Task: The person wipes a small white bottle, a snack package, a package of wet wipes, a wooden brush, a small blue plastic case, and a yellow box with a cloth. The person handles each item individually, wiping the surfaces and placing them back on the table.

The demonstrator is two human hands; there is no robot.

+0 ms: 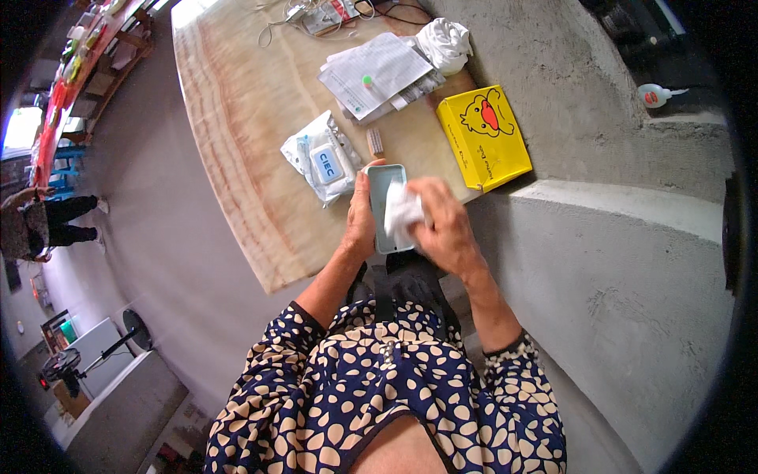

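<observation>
My left hand [361,220] grips a pale blue, shallow rectangular case [380,186] with rounded corners and a raised rim, which looks like a phone case. It is held just over the table's near edge. A crumpled white wipe [401,212] is bunched in my right hand [445,227], pressed against the inside of the case and covering part of it. Left of the case lies a white wet-wipe pack [320,158] with a flip lid. A small brush [375,144] rests just beyond the case, bristles showing.
On the marble-patterned table [229,118] are stacked papers [379,67] with a green cap [367,81], a white cloth bundle [444,46] and cables. A yellow box [489,150] stands at the right edge by a grey concrete ledge [616,213]. A person [47,221] is far left.
</observation>
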